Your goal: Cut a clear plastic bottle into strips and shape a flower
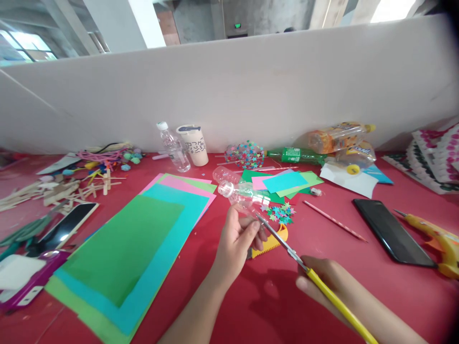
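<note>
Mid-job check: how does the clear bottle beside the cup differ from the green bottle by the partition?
The clear bottle stands on its base, while the green bottle lies on its side. The clear bottle is colourless; the green bottle is tinted. The clear bottle is beside the cup, the green bottle next to an orange-labelled bottle. Both are see-through and near the white partition.

A red counter meets a pale, upright partition spanning the view. Above its edge stand a broad white pillar and a grey concrete wall with a lit green sign. Brightness fills a paned window at upper left; another bright patch glares at upper right.
</note>
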Demonstrator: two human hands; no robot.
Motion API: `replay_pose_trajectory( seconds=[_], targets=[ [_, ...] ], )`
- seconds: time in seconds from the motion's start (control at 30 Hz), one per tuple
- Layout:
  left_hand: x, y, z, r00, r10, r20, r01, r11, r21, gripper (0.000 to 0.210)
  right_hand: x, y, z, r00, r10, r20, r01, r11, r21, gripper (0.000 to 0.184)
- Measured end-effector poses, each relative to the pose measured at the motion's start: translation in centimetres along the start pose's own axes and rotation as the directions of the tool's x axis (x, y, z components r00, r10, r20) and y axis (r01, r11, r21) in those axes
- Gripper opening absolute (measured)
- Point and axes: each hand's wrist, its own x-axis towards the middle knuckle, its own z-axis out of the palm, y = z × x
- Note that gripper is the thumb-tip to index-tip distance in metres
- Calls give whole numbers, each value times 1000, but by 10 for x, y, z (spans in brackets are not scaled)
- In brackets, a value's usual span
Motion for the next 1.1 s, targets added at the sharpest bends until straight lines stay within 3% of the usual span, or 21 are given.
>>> replay_pose_trajectory(
  seconds=[0.6, 0.87, 1.1],
  targets=[
    [4, -6, -3, 998, -45, 44, 45, 999, 7, 19, 1, 3, -1, 998, 36, -53, -39, 998, -43, 44],
    [5, -4, -6, 996, -55, 74, 54, 999, 7, 19, 11, 20, 12, 995, 33, -98, -36, 999, -28, 49],
    [4, 1, -5, 996, -45, 79, 51, 996, -72, 12, 13, 17, 9, 996, 31, -86, -31, 999, -7, 45]
  ],
)
